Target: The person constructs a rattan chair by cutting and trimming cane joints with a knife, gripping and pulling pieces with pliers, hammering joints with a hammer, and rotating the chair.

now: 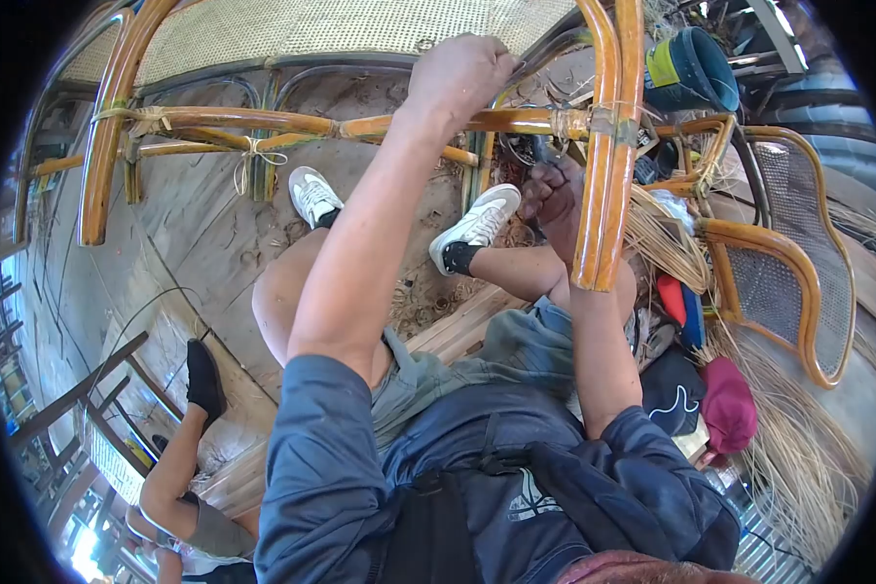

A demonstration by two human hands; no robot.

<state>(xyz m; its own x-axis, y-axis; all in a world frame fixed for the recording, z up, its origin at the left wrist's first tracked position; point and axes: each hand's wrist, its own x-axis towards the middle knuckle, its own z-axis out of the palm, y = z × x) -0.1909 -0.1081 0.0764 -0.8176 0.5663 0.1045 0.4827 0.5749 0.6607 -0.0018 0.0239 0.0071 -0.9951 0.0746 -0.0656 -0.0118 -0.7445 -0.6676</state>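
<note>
A rattan furniture frame (263,120) with glossy orange-brown poles stands tipped before me, a woven cane panel (331,27) at its far side. My left hand (462,76) reaches over the cross rail, by the dark curved rail at the panel's edge. Its fingers are closed, and what they grip is hidden. Behind the thick double leg (608,185) is my right hand (555,200), lower than the left. Its fingers curl together and the leg partly covers it; whatever it holds cannot be made out. Thin binding strips (253,156) wrap the joints.
At right are a dark bucket (691,70), a coil of cane strips (667,238), a rattan chair (808,253), a maroon cap (728,404) and loose strands (798,457). Another person's leg (180,457) and a dark wooden frame (78,394) are at lower left.
</note>
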